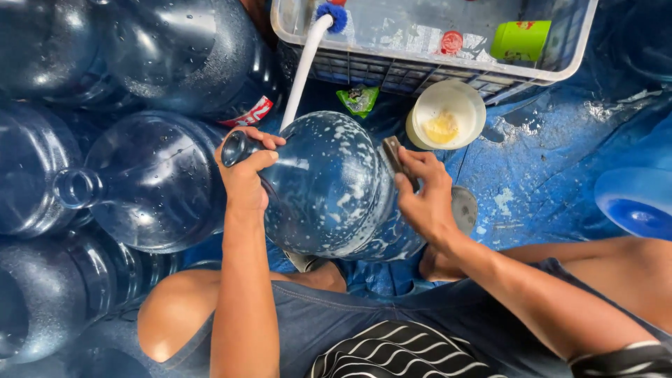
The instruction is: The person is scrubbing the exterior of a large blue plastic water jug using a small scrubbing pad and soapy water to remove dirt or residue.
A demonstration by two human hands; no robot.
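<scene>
1. Head view: the left hand [243, 175] is clenched around the neck of a large blue water jug [329, 185], thumb over the mouth. The jug lies on its side across the person's lap, its body running away from that grip toward the right hand.
2. The right hand [425, 196] grasps a dark scrubbing pad [393, 155], pressed flat against the jug's far shoulder, opposite the neck hold.
3. White suds fleck the jug's wall, so it is likely slippery. It looks empty and therefore light, yet bulky and fairly stiff. The narrow neck seems the surest place to take hold.
4. Beyond the scrubbing hand sits a cream bowl [448, 115]. Farther off stands a white crate [560, 70], with a white hose [302, 70] running down toward the jug.
5. Outward of the neck grip, more blue jugs [150, 182] lie stacked, wet.
</scene>
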